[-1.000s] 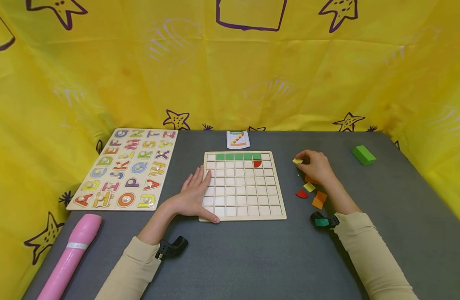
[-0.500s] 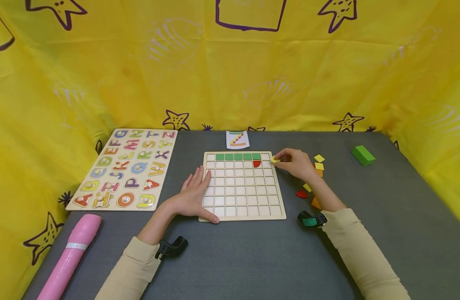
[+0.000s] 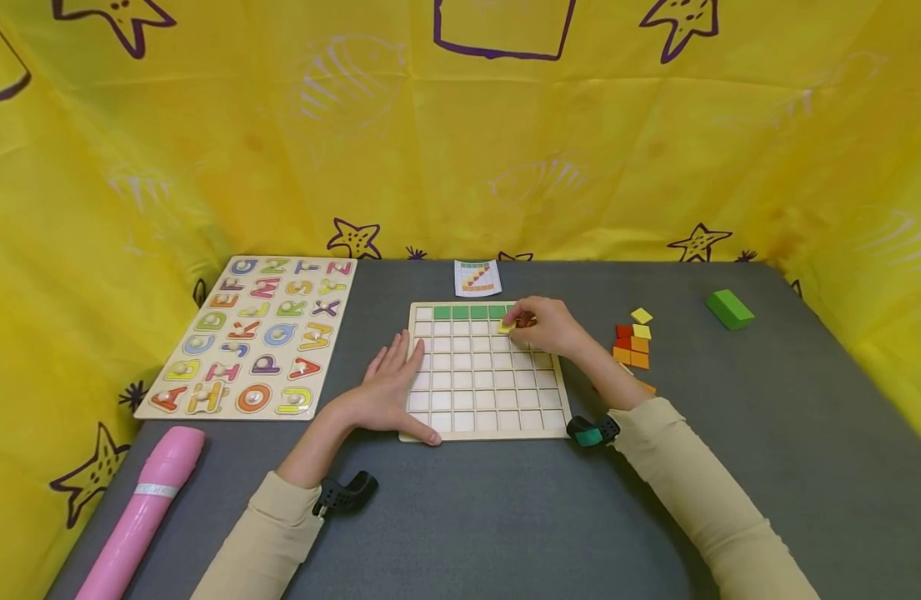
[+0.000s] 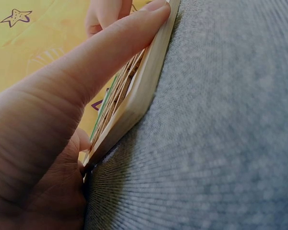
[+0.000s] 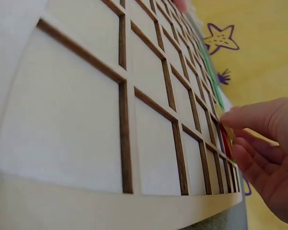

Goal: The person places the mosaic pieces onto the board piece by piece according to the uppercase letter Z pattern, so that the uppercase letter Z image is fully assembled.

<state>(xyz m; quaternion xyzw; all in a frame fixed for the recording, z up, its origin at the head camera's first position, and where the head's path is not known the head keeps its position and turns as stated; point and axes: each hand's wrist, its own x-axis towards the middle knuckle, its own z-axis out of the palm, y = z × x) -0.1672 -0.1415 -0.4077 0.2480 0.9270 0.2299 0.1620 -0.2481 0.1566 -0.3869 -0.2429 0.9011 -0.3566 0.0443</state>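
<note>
A wooden grid board point(image 3: 490, 435) lies in the middle of the table, green square tiles point(image 3: 460, 313) filling part of its top row. My left hand point(image 3: 385, 387) rests along the board's left side with fingers spread. Its thumb lies on the front rim in the left wrist view. Over the upper right cells, my right hand point(image 3: 546, 327) pinches a small yellow tile point(image 3: 504, 328) between thumb and fingers, just below the green row. A red piece point(image 5: 226, 143) sits in a cell beneath those fingers in the right wrist view; from the head view the hand hides it.
Loose red, yellow and orange tiles point(image 3: 639, 359) lie right of the board, partly behind the right forearm. A pattern card point(image 3: 478, 279) stands behind the board. An alphabet puzzle point(image 3: 261, 337) and a pink microphone-shaped object point(image 3: 154, 500) are at left; a green block point(image 3: 729, 309) is at right.
My right hand has carried the yellow tile leftward from the loose tiles, past the board's right edge, to the upper right cells. My left hand has stayed on the board.
</note>
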